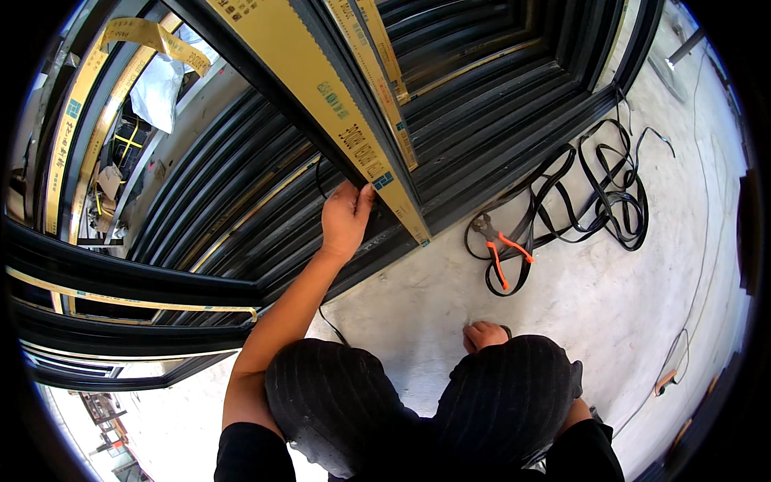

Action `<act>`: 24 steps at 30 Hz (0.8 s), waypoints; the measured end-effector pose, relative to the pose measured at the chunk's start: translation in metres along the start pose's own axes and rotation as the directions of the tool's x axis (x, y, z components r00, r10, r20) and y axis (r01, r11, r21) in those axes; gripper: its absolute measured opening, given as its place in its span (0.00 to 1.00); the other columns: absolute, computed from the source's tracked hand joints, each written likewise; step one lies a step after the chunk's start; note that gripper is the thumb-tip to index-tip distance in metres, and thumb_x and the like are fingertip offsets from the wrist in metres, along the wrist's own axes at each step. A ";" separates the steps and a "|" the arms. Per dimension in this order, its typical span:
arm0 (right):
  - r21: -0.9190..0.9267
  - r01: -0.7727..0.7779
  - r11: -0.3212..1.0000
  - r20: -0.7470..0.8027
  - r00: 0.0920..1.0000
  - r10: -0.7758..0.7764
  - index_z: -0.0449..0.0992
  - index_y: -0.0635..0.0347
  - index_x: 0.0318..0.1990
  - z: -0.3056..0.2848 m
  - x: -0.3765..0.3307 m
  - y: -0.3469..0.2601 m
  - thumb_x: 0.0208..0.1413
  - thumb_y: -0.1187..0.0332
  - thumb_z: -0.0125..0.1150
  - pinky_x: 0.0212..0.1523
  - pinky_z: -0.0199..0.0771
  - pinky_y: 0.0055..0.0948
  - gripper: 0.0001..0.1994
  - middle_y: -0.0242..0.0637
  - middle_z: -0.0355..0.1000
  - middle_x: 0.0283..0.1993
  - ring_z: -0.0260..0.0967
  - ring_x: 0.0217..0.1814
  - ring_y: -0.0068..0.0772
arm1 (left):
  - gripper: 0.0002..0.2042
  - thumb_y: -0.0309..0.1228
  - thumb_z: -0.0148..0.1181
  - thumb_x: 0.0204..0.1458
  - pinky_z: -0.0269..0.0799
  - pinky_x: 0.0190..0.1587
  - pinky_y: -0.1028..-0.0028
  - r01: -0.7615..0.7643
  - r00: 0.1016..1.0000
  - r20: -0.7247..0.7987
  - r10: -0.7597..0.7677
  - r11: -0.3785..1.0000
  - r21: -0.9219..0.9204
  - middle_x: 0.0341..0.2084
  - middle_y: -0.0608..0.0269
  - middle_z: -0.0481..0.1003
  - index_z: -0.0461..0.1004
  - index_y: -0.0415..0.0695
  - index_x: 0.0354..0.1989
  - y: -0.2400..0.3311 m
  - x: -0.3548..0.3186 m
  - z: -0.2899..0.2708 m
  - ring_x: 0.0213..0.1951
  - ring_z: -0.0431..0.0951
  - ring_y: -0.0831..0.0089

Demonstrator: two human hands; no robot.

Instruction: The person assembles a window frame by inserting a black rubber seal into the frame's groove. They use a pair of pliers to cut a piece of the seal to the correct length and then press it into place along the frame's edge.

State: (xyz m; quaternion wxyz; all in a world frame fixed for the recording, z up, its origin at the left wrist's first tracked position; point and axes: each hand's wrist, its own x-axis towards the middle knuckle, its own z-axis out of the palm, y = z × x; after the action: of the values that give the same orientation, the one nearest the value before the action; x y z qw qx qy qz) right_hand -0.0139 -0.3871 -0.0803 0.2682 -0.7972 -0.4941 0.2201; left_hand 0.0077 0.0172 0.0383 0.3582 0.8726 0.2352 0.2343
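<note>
Hands work apart here: the left hand (345,218) reaches up toward twelve o'clock from the crouching knees and presses its fingertips against the lower edge of a black window frame (241,201), right where a yellow protective tape strip (337,104) runs diagonally along a frame bar; its fingers curl onto the frame edge, clamped lightly on it, and a thin black strip (320,178) shows just beside the fingers at about eleven o'clock of the hand, though whether the hand pinches it I cannot tell. The right hand (483,335) sits low, just above the right knee, at about four o'clock from the left hand, resting on the concrete floor (418,297) with fingers bent; something dark peeks beside it, but whether it grips it cannot be told. On the floor at about two o'clock from the right hand lie pliers with orange handles (499,251), touching a loose tangle of black rubber gasket strip (594,193) that spreads toward the frame's corner. A thin cable (683,353) trails across the floor at three o'clock, well apart from both hands.
</note>
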 end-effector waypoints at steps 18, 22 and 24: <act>-0.025 -0.084 0.996 -0.075 0.994 0.082 0.75 0.59 0.30 -0.003 0.003 -0.013 0.43 0.74 0.65 0.29 0.72 0.43 0.06 0.40 0.71 0.27 0.72 0.31 0.46 | 0.20 0.39 0.58 0.59 0.64 0.28 0.56 0.023 0.992 0.122 -0.026 0.999 0.022 0.19 0.46 0.67 0.66 0.38 0.20 0.005 -0.004 -0.008 0.26 0.70 0.45; -0.055 -0.098 0.994 -0.066 0.993 0.095 0.75 0.59 0.30 -0.001 0.002 -0.010 0.43 0.74 0.65 0.29 0.72 0.43 0.06 0.40 0.71 0.27 0.72 0.30 0.46 | 0.19 0.38 0.59 0.59 0.65 0.29 0.55 -0.145 0.989 0.012 0.145 0.979 0.142 0.20 0.46 0.69 0.67 0.37 0.21 0.006 0.001 -0.007 0.27 0.71 0.44; -0.029 -0.120 0.992 -0.054 0.991 0.118 0.74 0.58 0.30 0.002 0.002 -0.010 0.43 0.72 0.63 0.31 0.70 0.45 0.06 0.41 0.70 0.27 0.71 0.32 0.48 | 0.18 0.37 0.60 0.58 0.66 0.30 0.55 -0.104 0.992 -0.051 0.112 0.985 0.140 0.21 0.46 0.70 0.67 0.37 0.22 0.015 -0.003 -0.002 0.27 0.72 0.44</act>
State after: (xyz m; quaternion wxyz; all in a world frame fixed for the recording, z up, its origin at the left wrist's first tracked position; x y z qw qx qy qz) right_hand -0.0210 -0.3813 -0.0755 0.2546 -0.8350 -0.4418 0.2068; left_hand 0.0083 0.0069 0.0501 0.2770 0.8995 0.2135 0.2620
